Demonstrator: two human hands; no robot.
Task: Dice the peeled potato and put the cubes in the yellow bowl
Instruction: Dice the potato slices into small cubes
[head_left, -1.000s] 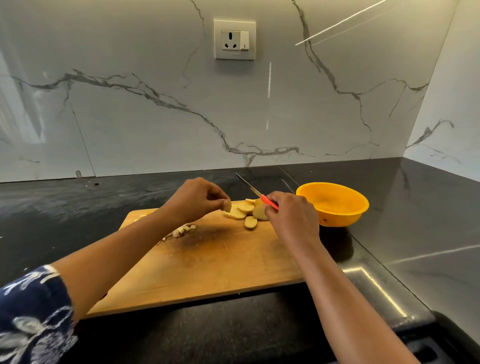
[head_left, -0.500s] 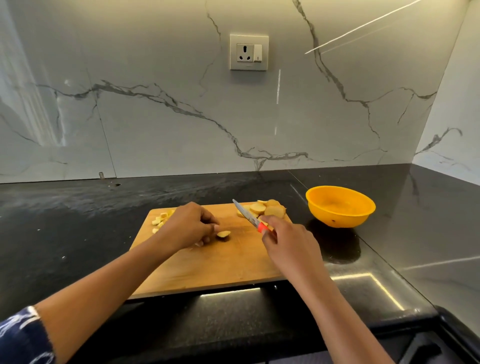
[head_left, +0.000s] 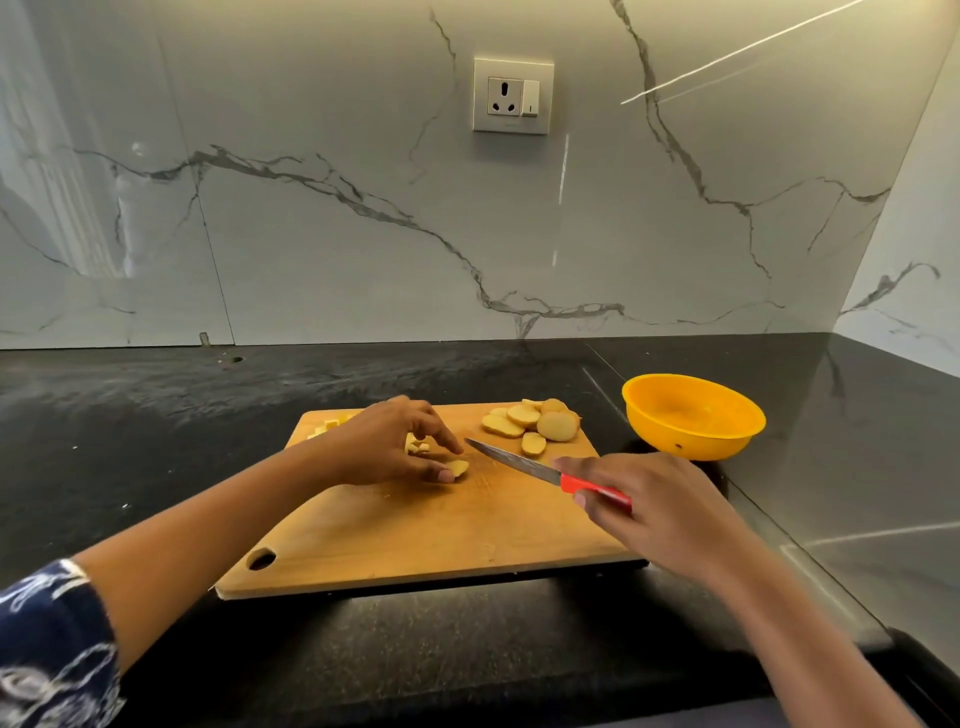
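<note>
Change vs. one second ago: one slice is gone from the slice pile (head_left: 535, 423) at the far right corner of the cutting board (head_left: 415, 540). It now lies flat as a single slice (head_left: 458, 467) near the board's middle.

Left hand (head_left: 389, 447): thumb and forefinger curve down and pinch the single slice at its edge. The other fingers are loosely bent above it.

Right hand (head_left: 665, 504): fingers are wrapped round the red handle of the knife (head_left: 550, 475). The blade is lower than half a second ago. Its tip is just beside the single slice and not yet in it.

Judgement: the step is slice-to-cubes, with the cut about to start. The task is well short of done, as most of the pile is uncut.

Cubes (head_left: 327, 423) sit at the board's far left corner, with a few more behind the left hand. None can be seen in the yellow bowl (head_left: 693, 431), which stands just off the board's far right corner.

Surface: a black stone counter (head_left: 156, 415) lies under and around the board. Room: a white veined wall (head_left: 311, 234) rises beyond the board's far edge and carries a socket (head_left: 511, 96). A patterned dark sleeve (head_left: 52, 649) shows off the board's near left corner.
</note>
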